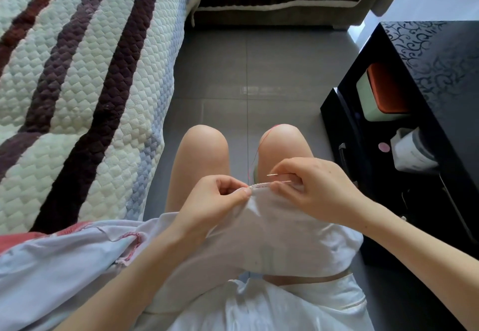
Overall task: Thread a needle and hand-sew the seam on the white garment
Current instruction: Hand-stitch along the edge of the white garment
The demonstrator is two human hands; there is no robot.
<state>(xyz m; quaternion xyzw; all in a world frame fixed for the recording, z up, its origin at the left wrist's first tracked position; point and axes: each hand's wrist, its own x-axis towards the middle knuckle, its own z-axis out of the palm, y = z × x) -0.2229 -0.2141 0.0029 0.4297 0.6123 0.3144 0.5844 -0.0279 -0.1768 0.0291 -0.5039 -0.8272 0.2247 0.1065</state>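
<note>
A wide quilted cover (77, 84) with dark, red and blue stripes fills the left side. Grey tiled floor (259, 71) lies in the middle, and a black cabinet (440, 71) with a swirl pattern stands on the right. On its open shelf sits an orange and pale green box (381, 92).

The person sits with bare knees (204, 144) pointing forward. The white garment (272, 227) lies over the lap and spreads to the left onto the cover. Its upper edge is lifted above the thighs, between the two hands.

The left hand (215, 201) has its grip pressed together on this edge: thumb and forefinger pinch the cloth at the left end of the seam (259, 185). The seam runs as a short line with small red stitches from this pinch to the right hand (316, 185).

The grip of the right hand pinches the needle (272, 174) between thumb and forefinger, just above the seam, with the bare metal end pointing left. The other fingers are curled behind the cloth.

A thin red thread (259, 146) goes from the right knee down toward the seam.
</note>
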